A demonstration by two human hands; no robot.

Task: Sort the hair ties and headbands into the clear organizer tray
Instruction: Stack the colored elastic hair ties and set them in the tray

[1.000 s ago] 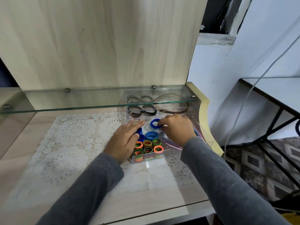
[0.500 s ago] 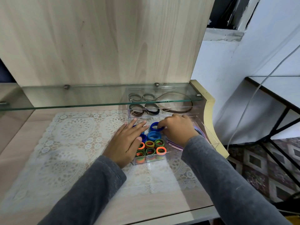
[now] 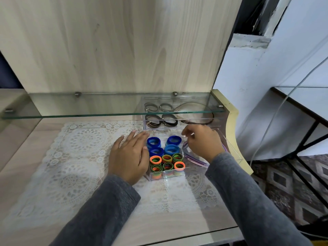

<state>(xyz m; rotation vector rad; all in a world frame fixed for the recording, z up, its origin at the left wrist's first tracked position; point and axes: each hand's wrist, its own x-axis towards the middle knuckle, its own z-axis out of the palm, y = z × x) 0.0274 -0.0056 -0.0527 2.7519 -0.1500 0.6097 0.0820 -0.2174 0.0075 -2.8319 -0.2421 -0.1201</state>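
Having just released a blue hair tie [image 3: 174, 139] into the back row of the clear tray [image 3: 170, 176], lifting the right hand [image 3: 204, 142] over the headbands [image 3: 194, 159] in the right compartment, fingers loosely curled, pinching nothing visible. Sliding the left hand [image 3: 127, 157] off the tray, resting it flat on the lace mat [image 3: 74, 153] alongside, fingers pressed together. Probably finishing the sorting. Working on a wooden desk [image 3: 177, 224] under a glass shelf [image 3: 88, 105], beside a white wall [image 3: 248, 86].
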